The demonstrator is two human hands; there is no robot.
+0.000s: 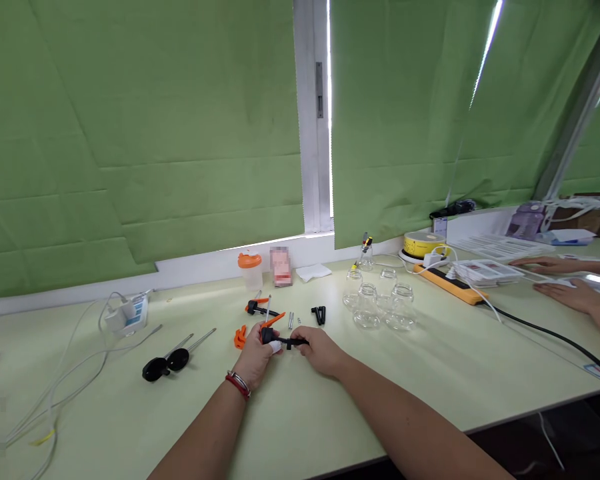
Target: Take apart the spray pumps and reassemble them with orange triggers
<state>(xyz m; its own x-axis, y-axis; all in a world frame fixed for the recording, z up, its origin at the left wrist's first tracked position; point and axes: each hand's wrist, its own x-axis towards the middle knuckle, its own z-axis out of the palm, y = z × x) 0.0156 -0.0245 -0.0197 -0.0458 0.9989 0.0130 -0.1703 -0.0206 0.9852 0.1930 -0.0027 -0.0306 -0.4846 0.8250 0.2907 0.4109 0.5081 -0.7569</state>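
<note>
Between my hands is a black-and-orange tool (269,335) with a thin metal rod and an orange lever; its exact kind is not clear. My left hand (253,357) is closed around its black head, with something white at a fingertip. At the other end, my right hand (321,349) grips the black bar (298,342). A similar black-and-orange piece (254,307) lies just behind. Beside my left hand sits an orange plastic part (240,337). Metal pins (291,320) and two black tubular parts (319,315) rest beyond my right hand.
Several clear glass jars (367,308) stand right of centre. Sunglasses (166,365) and cables with a power strip (137,315) lie left. An orange-lidded cup (251,272) is at the back. An orange power strip (450,285) and another person's hands (563,291) are at right.
</note>
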